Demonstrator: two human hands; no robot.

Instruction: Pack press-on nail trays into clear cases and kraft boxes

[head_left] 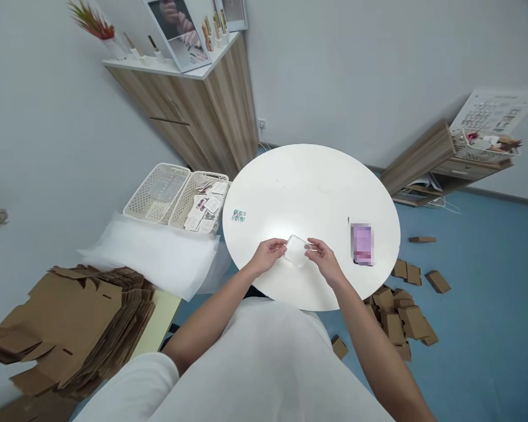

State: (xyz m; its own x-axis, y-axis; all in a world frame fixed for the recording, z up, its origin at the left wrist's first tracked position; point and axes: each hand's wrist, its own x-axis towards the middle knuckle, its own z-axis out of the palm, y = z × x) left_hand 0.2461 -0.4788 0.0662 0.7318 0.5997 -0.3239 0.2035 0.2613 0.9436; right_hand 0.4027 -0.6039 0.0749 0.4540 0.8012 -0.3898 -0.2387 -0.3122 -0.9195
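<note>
Between my two hands, above the near part of the round white table (317, 176), is a small clear plastic box (296, 251) with rounded corners. My left hand (269, 255) pinches its left edge between thumb and fingers. On the opposite edge, my right hand (322, 258) grips it the same way. Whether anything lies inside the box I cannot tell. A small sheet of teal, gem-like pieces (239, 215) lies on the table to the left. Right of my hands is a pixelated purple item (362, 243).
Left of the table stand a white basket of cards (205, 205) and another holding clear plastic (158, 193). White foam sheets (158, 252) and stacked flat cardboard (83, 322) sit nearer. Folded cardboard boxes (393, 322) lie on the floor at right. A wooden cabinet (193, 111) stands behind.
</note>
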